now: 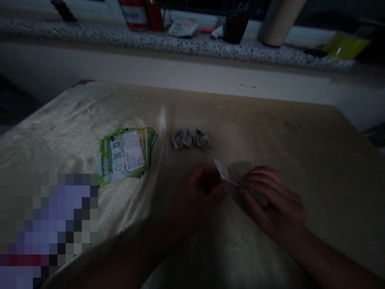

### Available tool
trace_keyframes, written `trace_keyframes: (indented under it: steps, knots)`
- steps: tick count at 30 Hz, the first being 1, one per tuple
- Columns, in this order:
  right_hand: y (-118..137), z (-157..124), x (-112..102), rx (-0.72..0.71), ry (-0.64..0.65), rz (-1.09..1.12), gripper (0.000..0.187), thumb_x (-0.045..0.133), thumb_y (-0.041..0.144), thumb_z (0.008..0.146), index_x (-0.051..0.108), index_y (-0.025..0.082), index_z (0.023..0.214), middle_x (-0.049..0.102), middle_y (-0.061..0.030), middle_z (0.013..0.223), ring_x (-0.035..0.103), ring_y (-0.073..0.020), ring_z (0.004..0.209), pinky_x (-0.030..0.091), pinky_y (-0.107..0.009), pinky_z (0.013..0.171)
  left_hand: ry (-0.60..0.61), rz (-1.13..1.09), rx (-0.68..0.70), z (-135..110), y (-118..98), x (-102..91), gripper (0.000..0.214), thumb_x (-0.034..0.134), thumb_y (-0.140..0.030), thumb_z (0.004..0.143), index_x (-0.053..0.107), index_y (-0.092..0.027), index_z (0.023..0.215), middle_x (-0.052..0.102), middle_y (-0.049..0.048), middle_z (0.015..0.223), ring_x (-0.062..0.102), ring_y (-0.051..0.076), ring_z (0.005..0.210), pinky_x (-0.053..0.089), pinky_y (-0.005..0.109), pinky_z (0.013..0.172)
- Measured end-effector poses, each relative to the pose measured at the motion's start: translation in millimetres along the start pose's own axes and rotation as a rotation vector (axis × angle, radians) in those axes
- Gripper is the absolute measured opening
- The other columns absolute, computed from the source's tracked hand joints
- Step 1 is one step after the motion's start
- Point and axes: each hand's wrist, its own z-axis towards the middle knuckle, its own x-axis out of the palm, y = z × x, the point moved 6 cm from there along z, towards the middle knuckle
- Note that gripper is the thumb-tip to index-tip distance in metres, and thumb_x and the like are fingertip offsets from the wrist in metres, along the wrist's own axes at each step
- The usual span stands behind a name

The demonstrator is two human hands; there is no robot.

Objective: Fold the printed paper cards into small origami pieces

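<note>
Between my two hands, just above the table, is a small folded piece of paper (pixel 221 170) with a pale, printed face. My left hand (pixel 204 186) is closed on its left side, the thumb and fingertips pinching it. The fingers of my right hand (pixel 270 196) are pressed together on its right end. Beyond my hands lie several small folded paper shapes (pixel 189 138) in a row, with pointed corners. Left of them is a loose stack of green printed leaflets (pixel 132 154). Dim light hides the folds in my fingers.
A wrinkled, shiny cover lies over the table (pixel 288 140). At the far side a speckled window sill (pixel 102 36) holds a red-and-white container (pixel 134 15), a dark cup (pixel 237 22), a pale cylinder (pixel 281 22) and a yellow object (pixel 345 46). A pixelated patch hides the lower left.
</note>
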Motion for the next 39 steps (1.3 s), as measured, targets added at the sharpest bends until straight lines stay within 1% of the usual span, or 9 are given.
trace_keyframes:
  steps: [2, 5, 6, 9, 12, 15, 20, 27, 39]
  knots:
    - [-4.3, -0.4, -0.4, 0.07, -0.011, 0.091, 0.027, 0.071, -0.001, 0.083, 0.07, 0.019, 0.102, 0.072, -0.0047, 0.084, 0.067, -0.0211, 0.081, 0.055, -0.043, 0.077, -0.097, 0.236, 0.255, -0.9, -19.7, -13.2, 0.04, 0.076, -0.031, 0.076, 0.062, -0.019, 0.111, 0.066, 0.0069, 0.1, 0.063, 0.022, 0.089, 0.055, 0.038, 0.08]
    - [-6.0, -2.8, 2.5, 0.131, 0.012, 0.207, 0.026, 0.068, -0.002, 0.084, 0.07, 0.018, 0.101, 0.071, -0.005, 0.083, 0.068, -0.0207, 0.081, 0.056, -0.04, 0.074, -0.024, 0.551, 0.611, -3.9, -40.9, -15.5, 0.043, 0.078, -0.028, 0.08, 0.064, -0.023, 0.12, 0.055, 0.0116, 0.141, 0.051, 0.031, 0.13, 0.044, 0.048, 0.107]
    - [-5.8, -3.6, 3.7, 0.141, 0.022, 0.227, 0.026, 0.069, -0.002, 0.084, 0.07, 0.018, 0.101, 0.071, -0.0051, 0.083, 0.068, -0.0207, 0.081, 0.056, -0.039, 0.073, 0.011, 0.59, 0.669, -3.7, -43.2, -15.5, 0.034, 0.075, -0.027, 0.084, 0.066, -0.024, 0.116, 0.058, 0.0101, 0.14, 0.05, 0.029, 0.131, 0.041, 0.048, 0.11]
    - [-5.7, -4.9, 5.3, 0.166, 0.022, 0.257, 0.025, 0.068, -0.001, 0.084, 0.07, 0.018, 0.1, 0.071, -0.0049, 0.082, 0.068, -0.0203, 0.08, 0.055, -0.038, 0.073, 0.129, 0.572, 0.77, -4.2, -46.5, -11.5, 0.006, 0.068, -0.022, 0.091, 0.07, -0.021, 0.097, 0.074, 0.0036, 0.1, 0.064, 0.021, 0.104, 0.046, 0.041, 0.099]
    - [-5.4, -4.2, 6.9, 0.175, 0.023, 0.264, 0.023, 0.067, 0.0, 0.085, 0.069, 0.018, 0.099, 0.071, -0.0045, 0.081, 0.069, -0.02, 0.079, 0.055, -0.037, 0.071, 0.175, 0.564, 0.712, -4.8, -46.0, -7.4, 0.011, 0.065, -0.024, 0.093, 0.069, -0.017, 0.086, 0.071, 0.0016, 0.077, 0.064, 0.017, 0.078, 0.048, 0.034, 0.079]
    - [-4.9, -3.1, 8.8, 0.178, 0.033, 0.225, 0.021, 0.069, 0.003, 0.084, 0.069, 0.019, 0.098, 0.071, -0.0038, 0.079, 0.069, -0.0198, 0.078, 0.054, -0.035, 0.068, 0.227, 0.556, 0.51, -3.2, -39.3, -5.3, 0.016, 0.063, -0.028, 0.093, 0.071, -0.017, 0.083, 0.068, 0.0001, 0.072, 0.061, 0.015, 0.067, 0.044, 0.029, 0.064]
    - [-10.9, -5.8, 19.8, 0.244, 0.17, 0.172, 0.009, 0.068, 0.011, 0.088, 0.069, 0.02, 0.091, 0.068, -0.0019, 0.074, 0.064, -0.0181, 0.07, 0.052, -0.034, 0.067, 0.307, 0.579, 0.243, 4.2, -20.9, -2.3, 0.025, 0.059, -0.033, 0.094, 0.071, -0.018, 0.079, 0.066, -0.0011, 0.067, 0.059, 0.015, 0.063, 0.038, 0.028, 0.059]
    - [-22.5, -12.0, 28.9, 0.293, 0.276, -0.015, 0.01, 0.07, 0.018, 0.089, 0.065, 0.022, 0.081, 0.067, 0.0005, 0.074, 0.06, -0.0183, 0.074, 0.045, -0.038, 0.079, 0.3, 0.775, 0.367, 14.0, -7.7, 8.2, 0.013, 0.064, -0.028, 0.091, 0.071, -0.018, 0.085, 0.071, 0.0026, 0.079, 0.062, 0.021, 0.077, 0.043, 0.036, 0.08]
    - [-21.8, -10.6, 29.5, 0.255, 0.283, -0.022, 0.014, 0.068, 0.017, 0.089, 0.062, 0.023, 0.078, 0.061, 0.0038, 0.065, 0.056, -0.0163, 0.067, 0.043, -0.037, 0.08, 0.326, 0.739, 0.462, 7.7, -10.4, 10.9, 0.018, 0.058, -0.027, 0.097, 0.07, -0.016, 0.09, 0.072, 0.0046, 0.083, 0.063, 0.021, 0.08, 0.043, 0.035, 0.081]
